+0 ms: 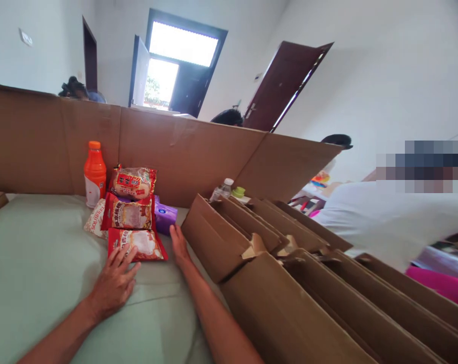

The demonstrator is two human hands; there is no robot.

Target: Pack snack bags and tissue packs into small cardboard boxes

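Resting splayed, left hand probably steadies that flat red-and-white plastic packet; straight-fingered right hand sits empty beside the boxy purple pack.

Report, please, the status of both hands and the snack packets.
Left hand open at nearest red packet. Right hand beside purple pack. Cardboard boxes close on right.

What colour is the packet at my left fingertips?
The packet is red with a whitish middle, shown in the head view.

We've L hand palm dn, fingers fanned twd 1 o'clock; L forearm in from 8. Our R hand: fingers extended twd 11; R forearm in from 5.
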